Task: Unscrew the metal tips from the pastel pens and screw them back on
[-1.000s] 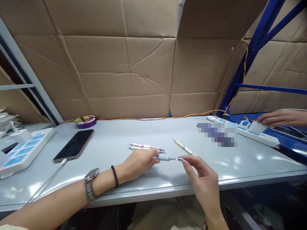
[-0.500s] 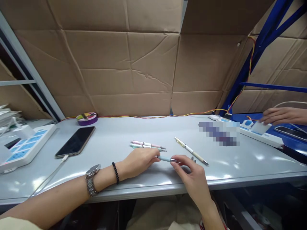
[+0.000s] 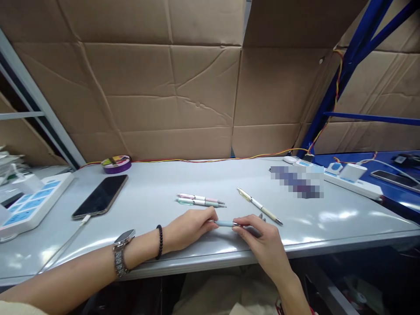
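Now the slim pale-blue plastic pen (image 3: 225, 223) lies level just above the near edge of the grey worktop (image 3: 328, 218), pinched from both ends. The left hand (image 3: 189, 227) closes its grip on the barrel at the pen's 9 o'clock end; the right hand (image 3: 262, 238) closes thumb and fingers on the silver tip section at the 3 o'clock end. A second ago that metal tip was apart from the barrel with a gap between; now the parts meet between the two hands.

At 11 o'clock from the pen, two pastel pens (image 3: 200, 200), pink and green, lie side by side. At 2 o'clock lies a white-and-gold pen (image 3: 259, 205), near the right hand. Farther at 10 o'clock a black smartphone (image 3: 100, 197) rests on its cable. The other person's hand, earlier over the white power strip (image 3: 348, 181) at 2 o'clock, has gone.
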`<state>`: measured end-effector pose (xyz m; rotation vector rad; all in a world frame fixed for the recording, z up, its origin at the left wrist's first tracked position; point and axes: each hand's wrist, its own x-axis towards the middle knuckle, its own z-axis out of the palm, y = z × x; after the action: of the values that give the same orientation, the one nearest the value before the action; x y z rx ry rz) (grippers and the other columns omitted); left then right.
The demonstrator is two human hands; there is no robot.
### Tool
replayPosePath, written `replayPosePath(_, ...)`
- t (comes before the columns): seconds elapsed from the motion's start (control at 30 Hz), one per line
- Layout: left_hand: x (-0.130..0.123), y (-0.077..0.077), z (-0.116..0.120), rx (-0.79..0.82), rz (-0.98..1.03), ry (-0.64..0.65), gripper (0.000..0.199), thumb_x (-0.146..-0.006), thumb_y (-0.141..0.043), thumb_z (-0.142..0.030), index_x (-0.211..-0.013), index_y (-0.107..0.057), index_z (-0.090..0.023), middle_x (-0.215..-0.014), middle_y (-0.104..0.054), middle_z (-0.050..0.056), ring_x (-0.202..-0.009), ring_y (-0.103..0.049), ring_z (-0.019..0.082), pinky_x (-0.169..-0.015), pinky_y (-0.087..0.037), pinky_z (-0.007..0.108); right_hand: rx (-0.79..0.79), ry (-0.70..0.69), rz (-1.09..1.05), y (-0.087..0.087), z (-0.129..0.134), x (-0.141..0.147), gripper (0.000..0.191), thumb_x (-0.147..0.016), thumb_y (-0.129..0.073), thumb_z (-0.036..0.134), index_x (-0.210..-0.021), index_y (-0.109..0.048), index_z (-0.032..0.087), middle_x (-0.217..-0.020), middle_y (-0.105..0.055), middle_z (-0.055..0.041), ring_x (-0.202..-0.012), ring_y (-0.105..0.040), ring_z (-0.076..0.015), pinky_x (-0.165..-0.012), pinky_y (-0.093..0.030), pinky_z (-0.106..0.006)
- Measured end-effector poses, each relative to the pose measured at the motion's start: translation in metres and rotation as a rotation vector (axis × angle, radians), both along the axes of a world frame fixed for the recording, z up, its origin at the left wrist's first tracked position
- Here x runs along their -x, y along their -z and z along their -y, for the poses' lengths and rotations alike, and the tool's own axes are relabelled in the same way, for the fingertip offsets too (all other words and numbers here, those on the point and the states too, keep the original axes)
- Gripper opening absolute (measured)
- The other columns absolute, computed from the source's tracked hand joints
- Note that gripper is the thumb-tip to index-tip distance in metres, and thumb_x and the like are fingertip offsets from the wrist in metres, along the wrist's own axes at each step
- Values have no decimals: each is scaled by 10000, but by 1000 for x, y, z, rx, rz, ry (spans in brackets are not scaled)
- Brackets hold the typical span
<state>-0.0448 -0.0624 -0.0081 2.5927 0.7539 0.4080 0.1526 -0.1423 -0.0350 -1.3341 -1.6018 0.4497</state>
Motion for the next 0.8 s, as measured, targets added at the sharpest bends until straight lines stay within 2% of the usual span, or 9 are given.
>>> replayPosePath(0.17,1,1,0,-55,-14,57,180,-900,-483,-338,-1020,-482,-203,-784,-610,-7,-680,-568,156,-600,-404,228,4,-28,196,-3,-1,2,229,-890,-477,297,-720,-604,210,-680,-616,-4,-652,-556,-151,-597,-432,-261)
replayPosePath(0.3,-1,2,0,-118,-19,87,128,-924,-450,-303,-982,-507,-204,-863,-631,5,-751,-589,159,-647,-418,230,-4,21,305,-1,-2,5,405,-922,-401,331,-561,-526,196,-545,-513,7,-556,-499,-141,-525,-388,-261)
replayPosePath(0.37,-2,2,1,-138,-19,90,141,-938,-416,-295,-975,-510,-197,-875,-634,14,-768,-594,162,-659,-427,235,3,23,269,0,-1,5,332,-915,-411,355,-690,-598,199,-615,-568,-6,-613,-542,-157,-563,-425,-273)
replayPosePath(0.43,-3,1,2,-153,-9,88,173,-949,-380,-299,-989,-508,-191,-896,-636,27,-783,-597,166,-669,-436,243,19,-13,163,1,0,4,214,-874,-498,360,-996,-607,221,-803,-645,-20,-749,-598,-173,-653,-478,-281)
replayPosePath(0.5,-3,1,2,-168,8,86,204,-957,-348,-302,-1000,-509,-184,-914,-637,41,-800,-598,171,-679,-444,251,21,-60,66,1,1,2,278,-843,-552,333,-1106,-569,243,-946,-660,-26,-852,-613,-176,-730,-498,-279)
replayPosePath(0.6,-3,0,2,-190,19,97,242,-963,-329,-318,-986,-525,-178,-903,-639,50,-804,-597,174,-683,-449,255,5,-55,44,1,2,1,146,-857,-529,306,-885,-644,220,-851,-672,-24,-778,-619,-172,-678,-495,-267)
replayPosePath(0.7,-3,-1,2,-215,7,124,269,-967,-318,-335,-974,-535,-177,-880,-641,51,-790,-597,175,-673,-451,255,2,-19,135,1,2,2,292,-886,-473,323,-668,-627,205,-625,-617,-6,-605,-572,-154,-572,-454,-265)
replayPosePath(0.73,-3,-1,2,-222,5,127,274,-968,-313,-336,-974,-536,-176,-878,-642,52,-786,-597,176,-671,-452,256,-4,-18,146,1,2,2,297,-890,-466,326,-672,-629,206,-627,-617,-7,-608,-571,-154,-573,-453,-265)
replayPosePath(0.8,-3,0,2,-228,6,124,272,-971,-307,-325,-981,-534,-174,-893,-643,55,-798,-599,176,-681,-454,258,-26,-29,106,1,2,2,186,-867,-509,328,-835,-651,213,-766,-658,-21,-710,-601,-166,-630,-478,-266)
